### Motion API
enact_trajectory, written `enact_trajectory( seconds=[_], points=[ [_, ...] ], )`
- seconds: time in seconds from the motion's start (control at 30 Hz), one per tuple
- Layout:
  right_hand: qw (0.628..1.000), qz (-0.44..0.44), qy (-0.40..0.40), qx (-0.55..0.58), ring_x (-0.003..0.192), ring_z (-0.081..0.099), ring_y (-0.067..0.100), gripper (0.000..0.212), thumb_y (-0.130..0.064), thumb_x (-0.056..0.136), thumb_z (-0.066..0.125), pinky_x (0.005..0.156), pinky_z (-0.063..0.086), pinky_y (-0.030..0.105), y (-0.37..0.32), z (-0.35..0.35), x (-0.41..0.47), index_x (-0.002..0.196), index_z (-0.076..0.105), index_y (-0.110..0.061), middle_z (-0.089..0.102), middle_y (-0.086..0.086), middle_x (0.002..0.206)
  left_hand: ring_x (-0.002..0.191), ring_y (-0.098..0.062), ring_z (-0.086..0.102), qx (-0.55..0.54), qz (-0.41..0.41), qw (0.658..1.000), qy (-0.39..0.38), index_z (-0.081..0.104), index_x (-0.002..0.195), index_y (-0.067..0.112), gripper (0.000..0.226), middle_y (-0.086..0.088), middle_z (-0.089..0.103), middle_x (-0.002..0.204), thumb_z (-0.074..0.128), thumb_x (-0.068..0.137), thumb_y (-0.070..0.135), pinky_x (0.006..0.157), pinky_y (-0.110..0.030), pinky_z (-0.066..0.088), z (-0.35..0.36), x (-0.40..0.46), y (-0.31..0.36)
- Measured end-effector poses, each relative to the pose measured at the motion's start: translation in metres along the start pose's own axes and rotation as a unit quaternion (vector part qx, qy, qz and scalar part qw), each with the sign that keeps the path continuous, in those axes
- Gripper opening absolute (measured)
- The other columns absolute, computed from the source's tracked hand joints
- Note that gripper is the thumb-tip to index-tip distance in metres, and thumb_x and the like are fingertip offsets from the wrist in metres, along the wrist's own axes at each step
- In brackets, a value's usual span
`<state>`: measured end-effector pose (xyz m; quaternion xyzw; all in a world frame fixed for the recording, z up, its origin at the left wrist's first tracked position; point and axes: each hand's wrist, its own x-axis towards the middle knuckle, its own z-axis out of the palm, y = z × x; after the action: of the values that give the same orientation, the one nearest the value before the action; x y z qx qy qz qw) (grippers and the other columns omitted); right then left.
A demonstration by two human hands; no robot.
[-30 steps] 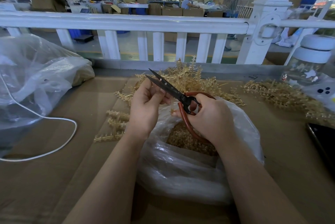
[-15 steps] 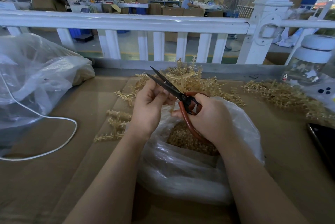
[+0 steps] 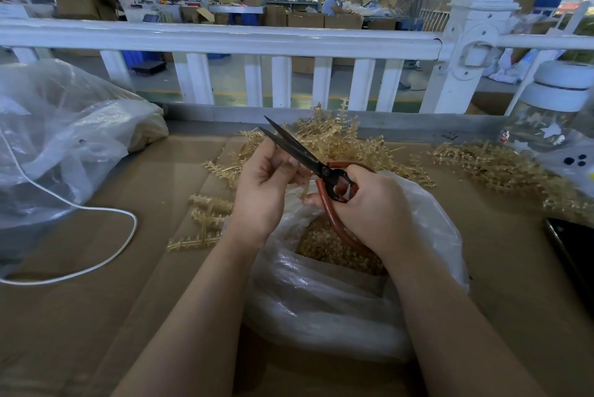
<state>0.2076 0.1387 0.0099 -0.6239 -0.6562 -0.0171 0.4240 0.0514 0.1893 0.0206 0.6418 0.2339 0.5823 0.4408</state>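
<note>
Trimming looks well under way, we judge: the bag beneath our fingers already holds many cut bits, while two heaps of sprues beyond them are left to do. Our right hand grips the one pair of scissors, blades parted. Our left hand pinches a sprue piece just under the blades, mostly hidden. About four loose sprues lie left of the left fingers.

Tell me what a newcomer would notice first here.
The open black-bladed scissors at centre stand out, their red handles gripped by the right hand, while the left hand pinches a small tan part by the blades. Below the hands sits a clear plastic bag of cut tan pieces, and behind them a heap of tan sprues lies before the white railing.
</note>
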Motion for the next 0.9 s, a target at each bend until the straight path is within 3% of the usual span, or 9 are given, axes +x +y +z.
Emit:
enact_trajectory(
  seconds=[0.2,0.33,0.47,0.57,0.67,0.8,0.9],
  points=[
    [1.0,0.014,-0.001,0.018,0.062,0.059,-0.003,0.059,-0.09,0.063,0.055,0.051,0.04,0.011,0.002,0.003,0.0,0.075,0.06,-0.032,0.059,-0.019,0.063,0.076,-0.019,0.058,-0.034,-0.054,0.998,0.029,0.054,0.095,0.012,0.022,-0.015,0.06,0.089,0.041,0.099,-0.005,0.067,-0.028,0.048,-0.003,0.002,-0.003],
    [0.993,0.061,0.016,0.1,0.065,0.062,0.002,0.062,-0.089,0.064,0.06,0.054,0.045,0.013,0.002,0.003,0.002,0.074,0.065,-0.028,0.066,-0.015,0.068,0.079,-0.024,0.07,-0.161,-0.119,0.978,0.061,0.05,0.089,0.017,0.026,-0.005,0.068,0.083,0.034,0.101,-0.001,0.066,-0.03,0.056,-0.007,0.005,-0.003],
    [0.977,0.116,0.026,0.178,0.061,0.063,0.001,0.043,-0.068,0.071,0.072,0.052,0.043,0.013,0.003,0.002,0.006,0.072,0.07,-0.026,0.068,-0.016,0.066,0.077,-0.026,0.072,-0.176,-0.132,0.974,0.052,0.048,0.089,0.016,0.027,-0.005,0.069,0.079,0.03,0.1,-0.002,0.069,-0.034,0.058,-0.007,0.005,-0.001],
    [0.958,0.155,0.028,0.241,0.055,0.061,0.002,0.027,-0.048,0.081,0.078,0.054,0.045,0.016,0.004,0.001,0.008,0.072,0.072,-0.023,0.068,-0.005,0.062,0.075,-0.026,0.071,-0.17,-0.135,0.975,0.044,0.048,0.089,0.016,0.028,-0.007,0.069,0.079,0.029,0.099,-0.002,0.069,-0.036,0.057,-0.006,0.004,-0.001],
    [0.938,0.169,0.04,0.3,0.05,0.056,0.008,0.029,-0.041,0.086,0.076,0.055,0.046,0.02,0.002,-0.003,0.008,0.067,0.069,-0.02,0.06,-0.004,0.053,0.073,-0.026,0.071,-0.165,-0.134,0.976,0.041,0.047,0.09,0.015,0.028,-0.007,0.069,0.078,0.028,0.098,-0.003,0.066,-0.034,0.055,-0.007,0.004,-0.001],
    [0.914,0.19,0.042,0.356,0.045,0.051,0.008,0.053,-0.055,0.076,0.07,0.049,0.043,0.014,-0.002,-0.009,0.007,0.076,0.07,-0.001,0.061,0.002,0.056,0.071,-0.026,0.07,-0.138,-0.128,0.982,0.029,0.045,0.092,0.014,0.024,-0.01,0.069,0.077,0.029,0.097,-0.003,0.062,-0.03,0.054,-0.006,0.004,-0.003],
    [0.898,0.203,0.028,0.388,0.04,0.046,0.006,0.05,-0.055,0.076,0.069,0.045,0.036,0.012,-0.005,-0.011,0.007,0.079,0.071,-0.005,0.062,0.009,0.059,0.072,-0.026,0.07,-0.096,-0.106,0.99,0.003,0.045,0.091,0.015,0.021,-0.01,0.07,0.079,0.031,0.095,0.0,0.063,-0.028,0.054,-0.005,0.003,-0.005]
  ],
)
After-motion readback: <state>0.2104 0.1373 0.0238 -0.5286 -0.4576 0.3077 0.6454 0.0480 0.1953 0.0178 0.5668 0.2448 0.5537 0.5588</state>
